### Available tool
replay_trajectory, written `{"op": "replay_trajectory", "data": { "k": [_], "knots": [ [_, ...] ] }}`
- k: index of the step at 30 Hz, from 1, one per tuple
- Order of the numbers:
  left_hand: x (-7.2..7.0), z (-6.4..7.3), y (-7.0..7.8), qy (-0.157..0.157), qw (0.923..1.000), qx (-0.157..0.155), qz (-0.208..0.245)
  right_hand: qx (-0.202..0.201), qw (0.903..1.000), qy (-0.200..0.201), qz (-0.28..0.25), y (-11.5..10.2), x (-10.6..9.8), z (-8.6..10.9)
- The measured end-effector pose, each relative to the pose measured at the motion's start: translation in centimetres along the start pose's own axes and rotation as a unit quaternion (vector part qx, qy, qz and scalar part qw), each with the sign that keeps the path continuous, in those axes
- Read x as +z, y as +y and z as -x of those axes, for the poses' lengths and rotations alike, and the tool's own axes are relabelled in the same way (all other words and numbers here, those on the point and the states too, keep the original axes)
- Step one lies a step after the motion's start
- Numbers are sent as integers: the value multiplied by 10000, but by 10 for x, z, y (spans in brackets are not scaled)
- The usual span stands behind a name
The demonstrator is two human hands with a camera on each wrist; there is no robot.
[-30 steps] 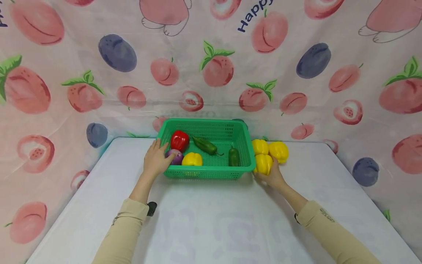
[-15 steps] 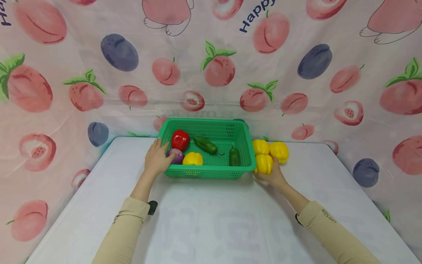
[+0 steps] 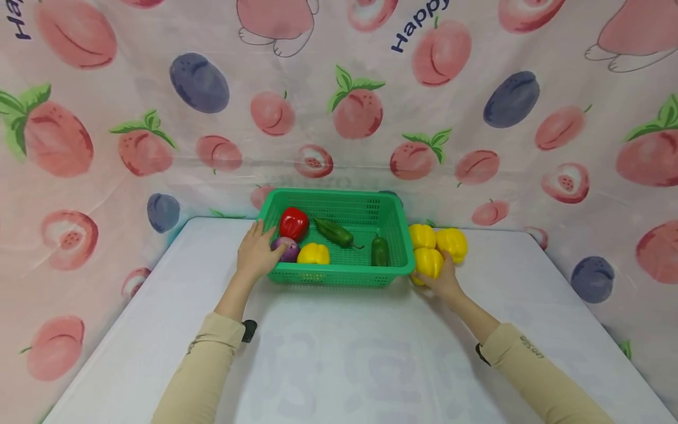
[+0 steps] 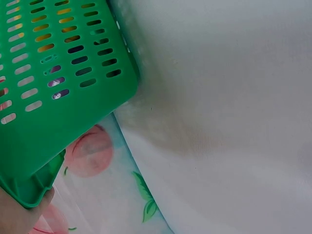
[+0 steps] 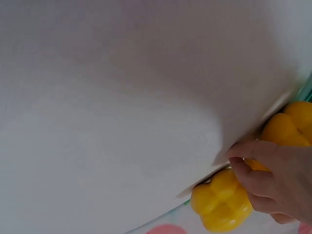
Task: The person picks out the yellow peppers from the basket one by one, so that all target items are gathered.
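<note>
A green perforated basket [image 3: 339, 277] stands at the back of the table. My left hand [image 3: 255, 253] grips its left rim, thumb over the inside beside a round purple vegetable [image 3: 288, 250]; in the left wrist view part of the hand shows at the rim's underside. Just outside the basket's right end, my right hand [image 3: 444, 284] holds a yellow bell pepper [image 3: 428, 262], thumb and fingers on its near and right sides. Two more yellow bell peppers, one behind [image 3: 422, 235] and one to the right [image 3: 452, 242], sit close against it. The right wrist view shows the fingers bent around the pepper.
Inside the basket lie a red bell pepper [image 3: 294, 224], a yellow bell pepper [image 3: 314, 254], a long green pepper [image 3: 333, 232] and a short dark green vegetable [image 3: 379, 252]. A fruit-print cloth [image 3: 318, 82] hangs behind the white table [image 3: 344, 353].
The head view has turned slightly, so everything drifts a little right. Both hands keep their places; a bit more yellow shows below the right fingers.
</note>
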State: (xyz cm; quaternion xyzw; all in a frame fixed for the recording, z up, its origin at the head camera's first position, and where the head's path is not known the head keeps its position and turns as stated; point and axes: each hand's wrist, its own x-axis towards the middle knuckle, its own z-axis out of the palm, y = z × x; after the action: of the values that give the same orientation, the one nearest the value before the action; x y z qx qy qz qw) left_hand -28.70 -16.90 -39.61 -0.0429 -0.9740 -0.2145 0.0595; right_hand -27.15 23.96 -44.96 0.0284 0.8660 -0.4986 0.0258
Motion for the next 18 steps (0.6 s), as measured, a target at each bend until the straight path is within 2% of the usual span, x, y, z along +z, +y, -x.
{"op": "replay_trajectory", "data": {
  "k": [8,18],
  "knots": [
    [2,1,1,7,10000,-48,-34,261,9993,111,224,-5,-7,-1],
    [1,0,2,0,10000,-73,-32,583,9981,37,-187,-12,-17,1]
  ]
}}
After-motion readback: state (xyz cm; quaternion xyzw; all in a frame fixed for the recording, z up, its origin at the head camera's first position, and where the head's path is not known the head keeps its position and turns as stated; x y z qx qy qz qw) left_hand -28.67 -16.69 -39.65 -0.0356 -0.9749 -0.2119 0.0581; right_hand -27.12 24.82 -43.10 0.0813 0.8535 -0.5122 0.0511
